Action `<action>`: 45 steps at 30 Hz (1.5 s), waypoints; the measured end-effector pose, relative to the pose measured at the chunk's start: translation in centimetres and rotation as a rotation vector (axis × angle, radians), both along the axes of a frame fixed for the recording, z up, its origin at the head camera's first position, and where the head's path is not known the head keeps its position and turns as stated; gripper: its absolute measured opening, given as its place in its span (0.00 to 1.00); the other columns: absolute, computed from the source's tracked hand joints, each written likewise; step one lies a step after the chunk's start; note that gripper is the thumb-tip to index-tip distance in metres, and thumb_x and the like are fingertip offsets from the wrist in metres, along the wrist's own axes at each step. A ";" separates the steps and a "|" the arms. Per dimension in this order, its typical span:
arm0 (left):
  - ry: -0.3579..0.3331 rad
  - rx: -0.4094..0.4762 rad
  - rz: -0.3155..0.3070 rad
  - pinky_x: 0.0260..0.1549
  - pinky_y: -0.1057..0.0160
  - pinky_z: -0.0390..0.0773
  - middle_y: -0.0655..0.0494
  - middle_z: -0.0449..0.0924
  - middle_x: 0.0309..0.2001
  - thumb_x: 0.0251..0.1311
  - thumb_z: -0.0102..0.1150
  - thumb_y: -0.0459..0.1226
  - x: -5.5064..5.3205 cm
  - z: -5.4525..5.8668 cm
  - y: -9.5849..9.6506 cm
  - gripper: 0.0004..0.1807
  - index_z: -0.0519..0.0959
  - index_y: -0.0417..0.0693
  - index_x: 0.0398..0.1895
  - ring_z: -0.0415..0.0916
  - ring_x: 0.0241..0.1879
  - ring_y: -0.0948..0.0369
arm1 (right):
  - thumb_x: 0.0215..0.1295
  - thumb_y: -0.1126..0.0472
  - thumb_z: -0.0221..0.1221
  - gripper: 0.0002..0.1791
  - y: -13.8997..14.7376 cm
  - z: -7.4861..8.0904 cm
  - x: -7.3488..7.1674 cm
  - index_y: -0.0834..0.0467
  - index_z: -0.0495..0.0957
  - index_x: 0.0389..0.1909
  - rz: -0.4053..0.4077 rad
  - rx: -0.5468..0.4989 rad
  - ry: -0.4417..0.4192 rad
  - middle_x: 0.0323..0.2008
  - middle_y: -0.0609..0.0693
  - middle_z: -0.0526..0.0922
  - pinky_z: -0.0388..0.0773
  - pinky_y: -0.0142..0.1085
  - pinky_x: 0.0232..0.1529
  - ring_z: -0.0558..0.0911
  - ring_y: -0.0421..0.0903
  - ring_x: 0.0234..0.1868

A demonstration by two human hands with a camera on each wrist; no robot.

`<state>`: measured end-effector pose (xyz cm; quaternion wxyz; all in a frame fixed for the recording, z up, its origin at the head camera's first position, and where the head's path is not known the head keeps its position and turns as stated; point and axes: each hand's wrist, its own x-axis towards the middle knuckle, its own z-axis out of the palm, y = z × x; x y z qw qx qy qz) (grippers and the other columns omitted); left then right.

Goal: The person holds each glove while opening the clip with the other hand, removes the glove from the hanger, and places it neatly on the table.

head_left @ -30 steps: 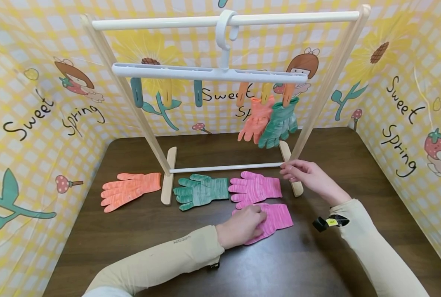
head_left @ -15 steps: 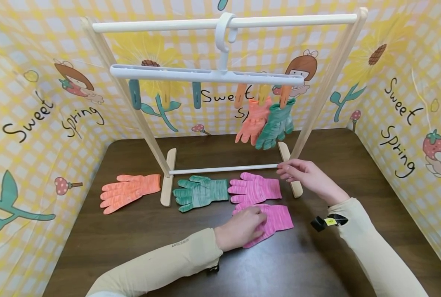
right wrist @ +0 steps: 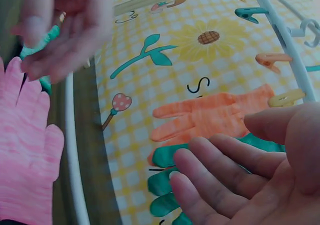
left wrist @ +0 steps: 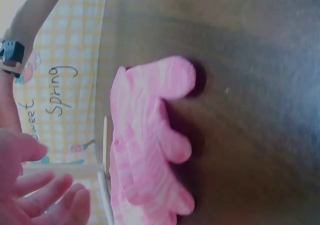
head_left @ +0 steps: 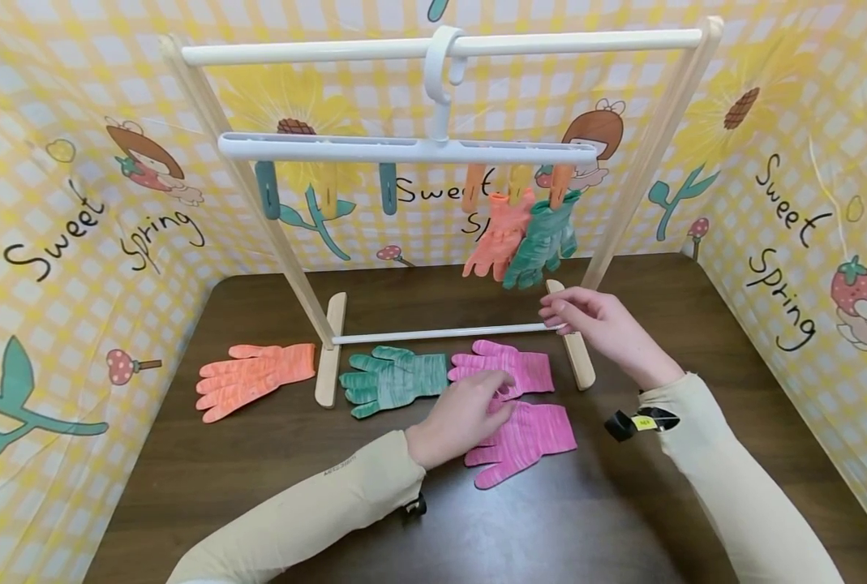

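In the head view, my left hand [head_left: 462, 418] hovers over the two pink gloves, its fingers loosely bent. The left wrist view shows these fingers apart from the nearer pink glove [left wrist: 145, 135], with nothing between them. That glove [head_left: 528, 442] lies flat in front of the other pink glove [head_left: 524, 369], which my left hand partly covers. My right hand [head_left: 597, 328] is raised by the rack's right foot, fingers relaxed and holding nothing. In the right wrist view it appears in front of the hanging green glove [right wrist: 167, 180] and orange glove [right wrist: 215, 112].
A wooden rack [head_left: 302, 284] bears a white hanger [head_left: 404, 149] with several coloured clothespins [head_left: 388, 188]. A green glove [head_left: 397, 380] and an orange glove [head_left: 258, 377] lie left of the pink pair. Patterned cloth [head_left: 53, 268] surrounds the dark table [head_left: 221, 487].
My left hand has risen off the nearer pink glove and shifted slightly left and away from me, uncovering that glove's fingers. My right hand has moved up a little.
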<state>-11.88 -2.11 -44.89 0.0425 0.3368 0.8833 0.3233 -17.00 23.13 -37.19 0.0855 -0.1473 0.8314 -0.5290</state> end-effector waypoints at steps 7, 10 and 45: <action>-0.008 0.155 0.128 0.45 0.60 0.84 0.51 0.84 0.50 0.72 0.62 0.38 -1.8 0.2 -0.6 0.19 0.75 0.42 0.62 0.83 0.45 0.58 | 0.83 0.59 0.51 0.19 -0.8 1.7 -0.4 0.69 0.76 0.62 -0.040 -0.040 0.066 0.53 0.64 0.84 0.82 0.32 0.49 0.86 0.39 0.47; -0.015 0.265 0.170 0.48 0.55 0.84 0.46 0.81 0.52 0.71 0.62 0.36 -2.6 0.1 -0.9 0.23 0.70 0.42 0.66 0.82 0.49 0.54 | 0.82 0.60 0.52 0.19 -1.1 2.3 -0.5 0.70 0.76 0.61 -0.057 -0.062 0.099 0.51 0.63 0.84 0.82 0.29 0.47 0.85 0.37 0.45; -0.045 0.778 0.266 0.60 0.54 0.75 0.44 0.76 0.62 0.73 0.62 0.39 -14.8 8.3 2.4 0.27 0.69 0.39 0.70 0.72 0.62 0.54 | 0.79 0.60 0.55 0.22 -6.3 9.4 -3.8 0.68 0.72 0.66 -0.216 -0.250 0.272 0.58 0.65 0.81 0.80 0.42 0.59 0.84 0.53 0.55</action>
